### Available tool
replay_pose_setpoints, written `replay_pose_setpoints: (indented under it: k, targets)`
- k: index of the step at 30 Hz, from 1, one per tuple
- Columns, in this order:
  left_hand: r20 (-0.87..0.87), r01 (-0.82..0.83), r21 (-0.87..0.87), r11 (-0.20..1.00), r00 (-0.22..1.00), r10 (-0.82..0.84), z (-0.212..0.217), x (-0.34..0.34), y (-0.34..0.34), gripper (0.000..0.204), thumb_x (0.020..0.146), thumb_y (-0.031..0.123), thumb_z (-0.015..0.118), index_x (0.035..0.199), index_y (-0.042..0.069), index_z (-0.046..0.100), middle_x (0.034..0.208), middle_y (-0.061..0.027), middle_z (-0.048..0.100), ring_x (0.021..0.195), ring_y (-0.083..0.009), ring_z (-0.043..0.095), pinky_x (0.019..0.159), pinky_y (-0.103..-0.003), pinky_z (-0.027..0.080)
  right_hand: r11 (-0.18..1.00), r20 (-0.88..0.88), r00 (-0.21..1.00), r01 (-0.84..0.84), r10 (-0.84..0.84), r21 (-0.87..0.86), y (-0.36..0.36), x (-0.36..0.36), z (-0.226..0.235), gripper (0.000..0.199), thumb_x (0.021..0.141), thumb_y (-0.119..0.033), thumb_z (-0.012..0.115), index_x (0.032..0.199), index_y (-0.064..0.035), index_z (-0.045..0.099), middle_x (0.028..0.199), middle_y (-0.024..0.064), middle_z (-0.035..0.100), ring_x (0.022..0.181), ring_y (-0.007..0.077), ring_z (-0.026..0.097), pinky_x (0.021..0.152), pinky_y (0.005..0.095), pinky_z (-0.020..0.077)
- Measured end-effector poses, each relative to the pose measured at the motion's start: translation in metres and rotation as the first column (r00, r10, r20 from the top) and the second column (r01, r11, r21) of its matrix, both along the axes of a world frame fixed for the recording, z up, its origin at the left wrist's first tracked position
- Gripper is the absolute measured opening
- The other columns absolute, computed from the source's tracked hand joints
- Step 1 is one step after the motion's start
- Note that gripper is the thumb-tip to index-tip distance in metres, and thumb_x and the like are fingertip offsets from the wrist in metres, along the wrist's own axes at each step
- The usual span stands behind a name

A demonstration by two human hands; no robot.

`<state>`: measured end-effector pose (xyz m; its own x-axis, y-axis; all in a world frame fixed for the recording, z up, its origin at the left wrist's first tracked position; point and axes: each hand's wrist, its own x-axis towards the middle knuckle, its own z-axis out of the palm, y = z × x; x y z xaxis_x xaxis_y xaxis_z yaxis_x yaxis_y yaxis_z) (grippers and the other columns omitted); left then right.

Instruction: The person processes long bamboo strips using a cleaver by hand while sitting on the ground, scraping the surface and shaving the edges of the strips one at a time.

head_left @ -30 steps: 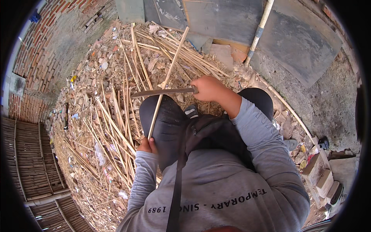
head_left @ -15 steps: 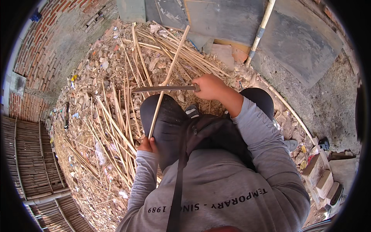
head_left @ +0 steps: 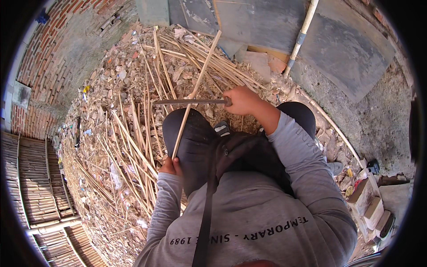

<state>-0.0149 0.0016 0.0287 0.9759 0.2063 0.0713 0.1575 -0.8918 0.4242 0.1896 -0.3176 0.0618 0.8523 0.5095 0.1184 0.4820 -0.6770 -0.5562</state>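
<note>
My left hand [head_left: 171,166] is closed round the near end of a long, pale bamboo strip [head_left: 181,129], beside my left knee. The strip slants up and away across that knee. In a fist, my right hand [head_left: 242,100] grips the handle of a machete [head_left: 191,102] with a dark, narrow blade. The blade points left and lies crosswise over the strip, just beyond the knee. A pale, roughened patch shows on the strip right next to the blade.
Many loose bamboo strips [head_left: 133,133] lie on the littered ground to the left, with another bundle [head_left: 222,64] ahead. A pole [head_left: 297,44] leans near grey panels [head_left: 342,53] at the far right. A brick wall [head_left: 49,66] and a bamboo-slat screen [head_left: 35,178] stand left.
The bamboo strip and machete have shifted very slightly right in the picture, along with the whole view. Both hands keep their grips.
</note>
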Motion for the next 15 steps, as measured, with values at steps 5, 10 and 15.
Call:
replay_pose_setpoints:
  k: [5,10,15]
  targets:
    - [-0.001,-0.01,-0.012,1.0,1.0,0.01,0.0,0.0,-0.001,0.033,0.096,0.034,0.047,0.086,0.002,0.054,0.066,-0.0276,0.06,0.064,-0.0499,0.058,0.056,-0.055,0.045,0.996,-0.115,0.993,0.017,-0.026,-0.084,0.002,-0.001,0.007,0.027,0.071,-0.029,0.07,0.093,-0.0112,0.07,0.08,0.0142,0.067,0.081,0.0343,0.066,0.072,0.0461,0.0518]
    - [0.012,-0.014,-0.022,1.0,1.0,0.014,0.0,0.0,0.0,0.034,0.095,0.034,0.047,0.085,0.002,0.055,0.066,-0.0277,0.059,0.063,-0.0498,0.058,0.056,-0.055,0.044,0.996,-0.113,0.993,0.021,-0.031,-0.084,0.002,-0.004,0.014,0.028,0.071,-0.028,0.07,0.095,-0.0117,0.071,0.081,0.0144,0.068,0.082,0.0344,0.066,0.074,0.0454,0.0522]
    - [0.013,-0.029,-0.016,0.999,0.999,0.029,0.001,0.0,-0.002,0.034,0.095,0.034,0.047,0.084,0.002,0.055,0.066,-0.0279,0.059,0.063,-0.0498,0.058,0.056,-0.055,0.044,0.995,-0.102,0.994,0.028,-0.037,-0.092,0.002,-0.004,0.015,0.029,0.072,-0.029,0.071,0.095,-0.0117,0.07,0.081,0.0145,0.067,0.083,0.0344,0.066,0.073,0.0458,0.052]
